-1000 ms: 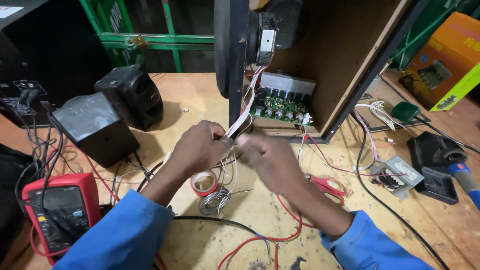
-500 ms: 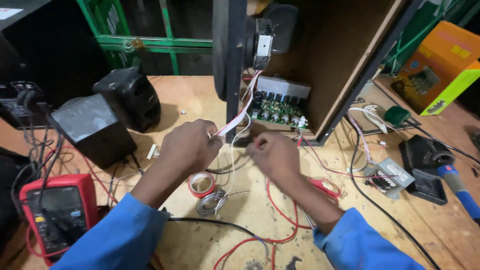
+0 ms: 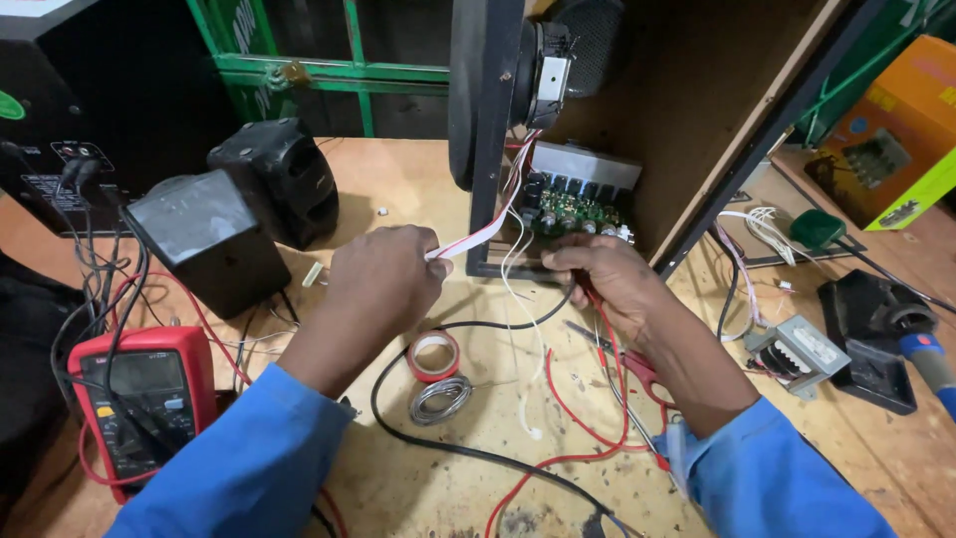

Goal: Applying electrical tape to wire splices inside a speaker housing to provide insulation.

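Left hand [image 3: 383, 284] pinching flat white-and-red ribbon cable [image 3: 488, 229], right hand [image 3: 607, 284] gripping red wire [image 3: 607, 344]

The left hand [image 3: 383, 284] pinches a flat ribbon cable [image 3: 485, 231] that runs toward one o'clock, up to the circuit board [image 3: 576, 206] inside the open speaker cabinet [image 3: 697, 110]. The right hand [image 3: 612, 284] rests at three o'clock of it, touching red wires [image 3: 597, 399].

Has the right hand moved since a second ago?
Yes. The right hand has shifted away from the left hand, toward the open wooden speaker cabinet and its circuit board.
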